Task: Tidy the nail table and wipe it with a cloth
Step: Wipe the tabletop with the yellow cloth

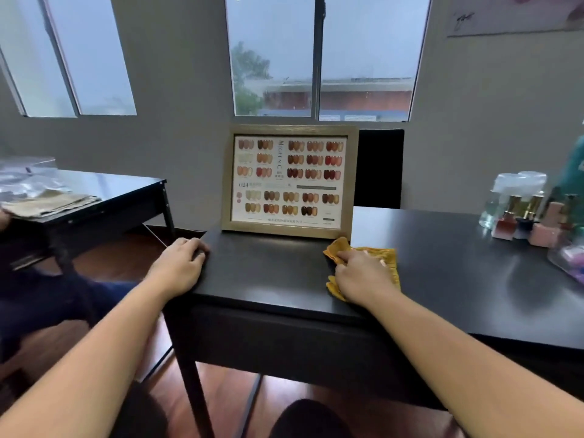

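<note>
A side table [104, 188] stands on the left, across a gap. The left hand [180, 267] rests flat on the black table's [442, 279] left corner. A framed nail chart [289, 181] stands at the back edge. Just in front of it, the right hand [363, 276] presses the yellow cloth [387, 257], fingers seemingly curled in. Polish bottles [524, 216] crowd the right end.

Grey room in dull daylight.

We see a grey wall [177, 128] with a sliding window [319, 55] in the middle and a second window [82, 58] to the left, both pale with overcast light. The wooden floor [221, 392] is reddish. A black chair [379, 169] stands behind the black bench [458, 279]. A dark side bench [126, 184] stands on the left, and a poster [512, 14] hangs at the upper right.
</note>
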The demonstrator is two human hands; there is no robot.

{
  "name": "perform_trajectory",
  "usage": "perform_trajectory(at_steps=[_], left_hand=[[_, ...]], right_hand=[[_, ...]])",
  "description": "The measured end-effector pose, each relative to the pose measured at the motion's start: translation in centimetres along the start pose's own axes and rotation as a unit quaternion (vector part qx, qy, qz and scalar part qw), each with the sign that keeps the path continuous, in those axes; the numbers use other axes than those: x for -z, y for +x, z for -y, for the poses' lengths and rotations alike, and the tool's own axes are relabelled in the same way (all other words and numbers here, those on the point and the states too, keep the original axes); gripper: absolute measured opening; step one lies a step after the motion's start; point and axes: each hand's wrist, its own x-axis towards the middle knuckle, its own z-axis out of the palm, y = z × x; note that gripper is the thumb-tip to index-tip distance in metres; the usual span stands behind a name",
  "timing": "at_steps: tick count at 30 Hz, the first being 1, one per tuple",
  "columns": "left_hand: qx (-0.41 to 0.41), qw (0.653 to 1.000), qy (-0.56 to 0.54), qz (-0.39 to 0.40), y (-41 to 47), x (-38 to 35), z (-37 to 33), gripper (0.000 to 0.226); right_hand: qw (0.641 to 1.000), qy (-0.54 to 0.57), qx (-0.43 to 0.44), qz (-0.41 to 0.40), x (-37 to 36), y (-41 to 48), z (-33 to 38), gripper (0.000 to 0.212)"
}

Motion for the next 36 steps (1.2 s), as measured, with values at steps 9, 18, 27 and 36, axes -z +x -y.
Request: perform_trajectory(at_steps=[9,18,27,36], left_hand=[[0.025,0.997,-0.037,-0.069,-0.1,-0.3,0.2,0.024],[0.031,0.996,-0.037,-0.081,-0.3,-0.2,0.1,0.026],[0.024,0.997,-0.003,-0.075,-0.1,-0.5,0.4,0.024],[0.004,0.996,0.084,-0.006,-0.7,-1.2,-3.1,0.027]], right_hand=[[0.995,-0.008,0.069,0.074,-5.7,2.9,10.8,0.048],[0.942,0.098,0.259,0.191,-5.9,3.2,12.1,0.048],[0.943,0.184,0.22,0.167,0.0,2.6,1.4,0.05],[0.945,0.071,0.257,0.187,-0.2,0.7,1.1,0.051]])
